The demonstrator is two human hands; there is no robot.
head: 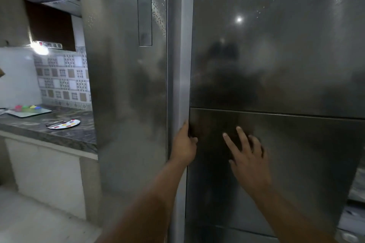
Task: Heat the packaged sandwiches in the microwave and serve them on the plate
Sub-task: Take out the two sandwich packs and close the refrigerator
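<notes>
A tall steel side-by-side refrigerator fills the view. My left hand (184, 144) grips the inner edge of its right door (276, 55), with the fingers curled round the edge at the centre seam. My right hand (246, 156) lies flat with fingers spread on the lower panel (306, 154) of that door. The left door (126, 85) stands shut. No sandwiches, microwave or serving plate are visible.
A dark stone counter (65, 134) runs to the left of the fridge. On it lie a white paint palette with brushes (64, 124) and a tray of coloured pots (29, 109). A patterned tile wall (63, 79) and a range hood (59, 2) stand behind.
</notes>
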